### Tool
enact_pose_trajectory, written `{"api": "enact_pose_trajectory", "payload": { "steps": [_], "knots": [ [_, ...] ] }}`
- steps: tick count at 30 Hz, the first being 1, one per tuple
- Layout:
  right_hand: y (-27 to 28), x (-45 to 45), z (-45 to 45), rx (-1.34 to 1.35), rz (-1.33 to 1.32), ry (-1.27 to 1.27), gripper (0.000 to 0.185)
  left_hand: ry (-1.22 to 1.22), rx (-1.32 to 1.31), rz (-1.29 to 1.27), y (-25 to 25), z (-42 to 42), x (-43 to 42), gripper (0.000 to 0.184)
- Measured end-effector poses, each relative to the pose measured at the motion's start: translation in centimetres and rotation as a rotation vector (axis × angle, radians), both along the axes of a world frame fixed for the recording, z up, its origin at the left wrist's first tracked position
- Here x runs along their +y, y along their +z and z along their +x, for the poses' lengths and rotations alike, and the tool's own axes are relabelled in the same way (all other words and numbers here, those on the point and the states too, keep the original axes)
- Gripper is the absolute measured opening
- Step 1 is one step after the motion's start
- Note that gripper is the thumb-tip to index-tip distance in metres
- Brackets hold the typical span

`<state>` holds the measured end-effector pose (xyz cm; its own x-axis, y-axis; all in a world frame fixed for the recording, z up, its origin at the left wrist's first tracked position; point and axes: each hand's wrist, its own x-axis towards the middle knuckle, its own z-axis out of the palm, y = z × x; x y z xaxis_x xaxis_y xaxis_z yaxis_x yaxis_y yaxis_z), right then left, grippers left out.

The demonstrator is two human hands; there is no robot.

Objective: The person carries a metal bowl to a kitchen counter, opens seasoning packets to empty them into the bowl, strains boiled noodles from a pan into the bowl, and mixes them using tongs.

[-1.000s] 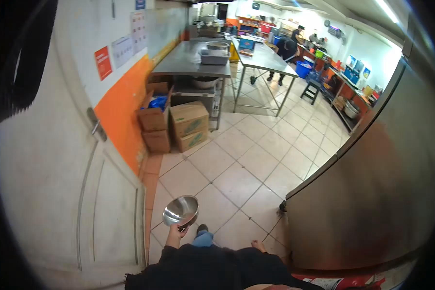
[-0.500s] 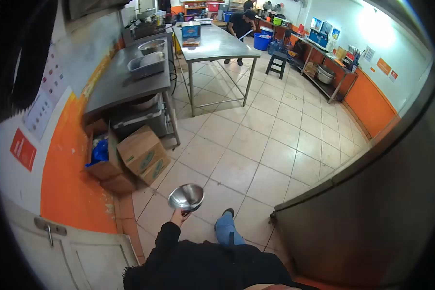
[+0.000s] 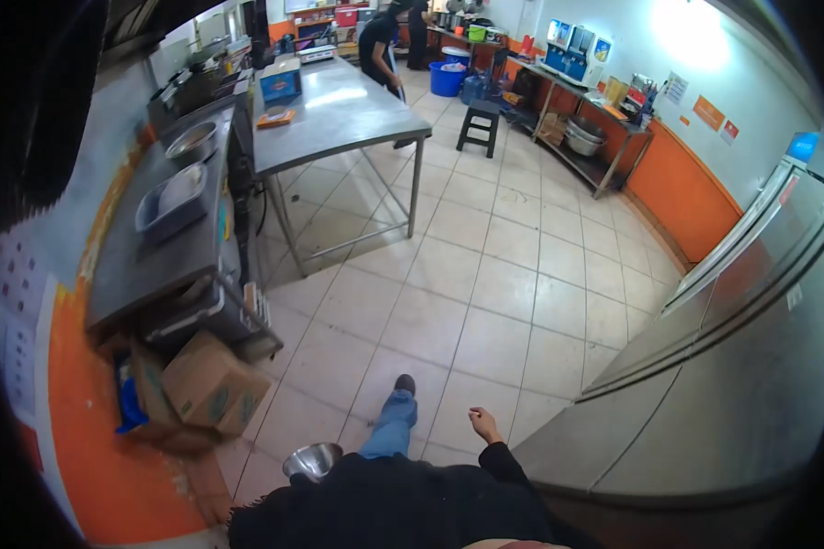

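A shiny metal bowl (image 3: 312, 462) is at my left side, low in the view, its near part covered by my dark clothing. My left hand is hidden behind that clothing; the bowl hangs beside my body, still in its grip. To the right of my forward leg, my right hand (image 3: 485, 425) swings over the tiled floor. Its fingers are curled in, and nothing shows in them.
On the left, a steel counter (image 3: 119, 265) carries a grey tub (image 3: 172, 203) and a metal bowl (image 3: 191, 142); cardboard boxes (image 3: 212, 384) sit below. Ahead are a steel table (image 3: 339, 123), a black stool (image 3: 480, 128) and two people. A steel cabinet (image 3: 696, 412) lines the right.
I have stepped forward, so table and counter are nearer. The bowl has dropped back against my left side. My right hand has come into view, and the person by the table stands more upright.
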<state>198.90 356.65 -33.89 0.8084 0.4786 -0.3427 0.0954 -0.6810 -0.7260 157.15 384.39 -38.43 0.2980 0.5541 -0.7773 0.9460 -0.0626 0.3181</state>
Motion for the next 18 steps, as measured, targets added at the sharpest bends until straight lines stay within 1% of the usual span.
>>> {"api": "enact_pose_trajectory", "payload": {
  "steps": [3,5,6,7,9,10,12,13,14,15,16,18],
  "knots": [
    [0.2,2.2,5.4,0.099,-0.019,-0.045,0.032,-0.143,0.053,0.006,-1.7,9.1,4.7,0.05],
    [-3.3,0.7,8.3,0.019,-0.175,0.039,0.032,-0.246,0.055,0.021,-2.4,16.2,7.9,0.053],
    [-5.2,-0.9,9.9,0.178,-0.287,0.063,0.033,-0.302,0.039,0.029,-2.5,20.1,9.5,0.055],
    [-6.9,-2.4,11.1,0.207,-0.33,0.032,0.033,-0.365,0.014,0.043,-2.9,24.4,11.1,0.056],
    [-6.1,-5.0,13.0,0.25,-0.38,-0.158,0.033,-0.501,-0.04,0.075,-3.4,33.3,14.1,0.059],
    [-5.7,-6.0,14.3,0.267,-0.376,-0.275,0.032,-0.622,-0.076,0.124,-3.4,37.8,15.9,0.06],
    [-3.5,-6.5,17.3,0.334,-0.32,-0.531,0.032,-0.918,-0.156,0.256,-4.0,46.9,19.5,0.063],
    [-1.7,-6.3,19.2,0.392,-0.272,-0.678,0.032,-0.946,-0.197,0.275,-4.2,51.9,21.0,0.064],
    [-0.1,-5.7,20.6,0.443,-0.23,-0.805,0.032,-0.856,-0.249,0.206,-4.4,56.8,22.6,0.065],
    [0.6,-5.1,22.4,0.485,-0.204,-0.902,0.032,-0.055,-0.465,-0.169,-3.1,62.0,22.3,0.067],
    [-6.2,-7.3,22.7,0.406,-0.25,-0.843,0.031,0.776,-0.632,-0.518,-1.7,67.1,22.1,0.069],
    [-18.6,-11.3,23.6,0.241,-0.355,-0.732,0.031,0.748,-0.652,-0.42,1.5,76.3,22.3,0.065]
  ]
}}
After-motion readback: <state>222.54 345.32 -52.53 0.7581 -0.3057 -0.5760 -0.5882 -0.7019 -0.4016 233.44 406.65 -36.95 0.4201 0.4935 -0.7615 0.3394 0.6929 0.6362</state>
